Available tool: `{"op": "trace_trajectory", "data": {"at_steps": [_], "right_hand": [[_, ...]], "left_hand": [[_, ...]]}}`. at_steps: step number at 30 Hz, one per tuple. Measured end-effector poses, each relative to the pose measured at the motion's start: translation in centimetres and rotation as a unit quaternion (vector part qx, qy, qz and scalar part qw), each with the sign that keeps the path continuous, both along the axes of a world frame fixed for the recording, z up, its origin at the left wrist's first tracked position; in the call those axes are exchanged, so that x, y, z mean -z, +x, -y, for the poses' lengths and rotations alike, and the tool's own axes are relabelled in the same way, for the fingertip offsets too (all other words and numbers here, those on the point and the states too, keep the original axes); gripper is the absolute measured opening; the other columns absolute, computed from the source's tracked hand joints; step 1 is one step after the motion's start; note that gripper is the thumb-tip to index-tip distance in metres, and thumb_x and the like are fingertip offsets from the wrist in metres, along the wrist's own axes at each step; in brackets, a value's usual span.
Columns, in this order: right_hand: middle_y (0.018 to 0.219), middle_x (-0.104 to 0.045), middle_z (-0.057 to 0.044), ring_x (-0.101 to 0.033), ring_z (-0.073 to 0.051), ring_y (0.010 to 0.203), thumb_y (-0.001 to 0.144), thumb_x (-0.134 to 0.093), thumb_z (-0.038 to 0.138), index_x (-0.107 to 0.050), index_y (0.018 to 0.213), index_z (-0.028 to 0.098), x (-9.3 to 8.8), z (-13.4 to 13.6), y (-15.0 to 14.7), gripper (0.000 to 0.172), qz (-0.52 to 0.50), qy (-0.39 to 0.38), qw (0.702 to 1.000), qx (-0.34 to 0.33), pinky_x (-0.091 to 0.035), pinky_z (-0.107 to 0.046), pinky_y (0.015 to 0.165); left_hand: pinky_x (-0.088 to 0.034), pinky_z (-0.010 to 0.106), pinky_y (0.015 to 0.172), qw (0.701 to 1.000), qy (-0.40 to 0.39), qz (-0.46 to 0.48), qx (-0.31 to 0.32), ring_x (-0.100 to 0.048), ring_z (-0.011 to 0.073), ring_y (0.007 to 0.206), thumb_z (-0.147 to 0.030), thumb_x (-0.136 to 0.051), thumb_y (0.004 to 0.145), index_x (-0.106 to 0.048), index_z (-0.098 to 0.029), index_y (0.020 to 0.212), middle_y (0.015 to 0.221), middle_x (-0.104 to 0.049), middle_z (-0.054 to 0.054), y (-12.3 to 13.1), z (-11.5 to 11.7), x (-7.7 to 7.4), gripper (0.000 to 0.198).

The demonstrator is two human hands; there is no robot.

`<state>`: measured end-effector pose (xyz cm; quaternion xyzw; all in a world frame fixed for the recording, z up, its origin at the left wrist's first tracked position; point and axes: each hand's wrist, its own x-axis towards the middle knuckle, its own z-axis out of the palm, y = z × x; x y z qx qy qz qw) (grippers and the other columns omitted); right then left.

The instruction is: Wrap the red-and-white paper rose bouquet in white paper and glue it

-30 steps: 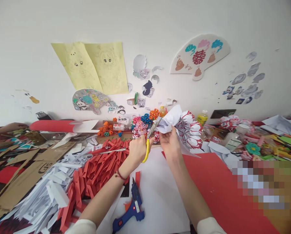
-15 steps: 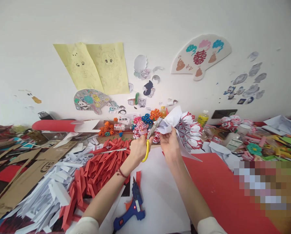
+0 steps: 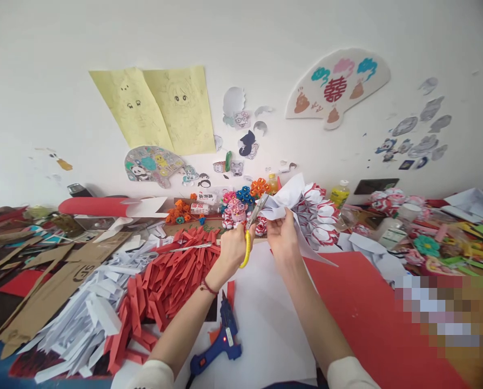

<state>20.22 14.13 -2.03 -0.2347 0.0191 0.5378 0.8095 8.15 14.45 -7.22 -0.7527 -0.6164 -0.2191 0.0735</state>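
My left hand [image 3: 232, 247] is closed around the yellow handles of a pair of scissors [image 3: 251, 226], whose blades point up and to the right into a folded white paper [image 3: 285, 199]. My right hand [image 3: 282, 239] pinches that white paper from below, holding it up over the table. Both hands are raised above a white sheet [image 3: 261, 313] and a large red sheet [image 3: 359, 313] lying on the table.
A blue glue gun [image 3: 221, 340] lies near my left forearm. Piles of folded red strips [image 3: 168, 281] and white strips [image 3: 87, 319] fill the left, with cardboard pieces [image 3: 42, 286] beyond. Red-and-white paper balls [image 3: 320, 216], coloured paper flowers [image 3: 241, 202] and bottles stand by the wall.
The view has shifted slightly; both hands stay in nearly the same place, with the scissors still at the edge of the white paper. A person's hand at the far left is gone from view.
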Motion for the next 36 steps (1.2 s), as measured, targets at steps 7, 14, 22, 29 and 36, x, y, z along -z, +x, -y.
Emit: {"op": "trace_trajectory", "data": {"at_steps": [7,14,22,29,36], "right_hand": [[0.071,-0.071,0.003,-0.067,-0.009,0.065,0.086,-0.061,0.021,-0.065,0.080,0.017,0.5,0.2,-0.4,0.008,0.071,0.010,0.997,0.011,-0.055,-0.019,0.059],[0.071,-0.070,0.004,-0.066,-0.009,0.064,0.082,-0.063,0.022,-0.065,0.080,0.017,1.0,1.1,-1.2,0.006,0.104,0.004,0.995,0.002,-0.054,-0.018,0.058],[0.070,-0.069,0.004,-0.064,-0.009,0.064,0.083,-0.063,0.021,-0.064,0.081,0.017,0.7,2.5,-2.4,0.004,0.111,-0.011,0.994,0.008,-0.055,-0.019,0.058],[0.070,-0.066,0.004,-0.062,-0.009,0.062,0.081,-0.064,0.022,-0.063,0.081,0.018,0.7,3.5,-3.4,0.004,0.120,-0.044,0.992,0.022,-0.052,-0.018,0.054],[0.070,-0.066,0.005,-0.061,-0.009,0.062,0.078,-0.062,0.020,-0.061,0.079,0.019,1.4,3.6,-3.0,0.002,0.126,-0.054,0.989,0.060,-0.052,-0.018,0.055]], "left_hand": [[-0.029,0.028,0.057,0.997,-0.010,0.067,0.033,-0.069,0.0242,0.068,-0.055,-0.029,0.102,-0.063,-0.016,0.085,0.070,-0.070,0.012,-0.2,1.2,0.0,0.055],[-0.027,0.025,0.055,0.973,-0.015,0.214,0.080,-0.059,0.0174,0.058,-0.057,-0.033,0.100,-0.053,-0.019,0.076,0.065,-0.062,0.004,-0.7,3.0,0.6,0.049],[-0.028,0.026,0.056,0.960,-0.021,0.268,0.082,-0.051,0.0156,0.055,-0.059,-0.031,0.099,-0.053,-0.020,0.075,0.064,-0.058,0.004,-1.4,4.2,0.7,0.051],[-0.025,0.027,0.052,0.953,-0.042,0.285,0.093,-0.042,0.0127,0.046,-0.062,-0.022,0.099,-0.057,-0.018,0.068,0.055,-0.053,0.002,-1.8,4.3,1.6,0.064],[-0.027,0.027,0.050,0.940,-0.078,0.317,0.103,-0.038,0.0117,0.042,-0.068,-0.020,0.096,-0.056,-0.018,0.061,0.049,-0.047,0.001,-0.2,4.8,2.3,0.071]]}}
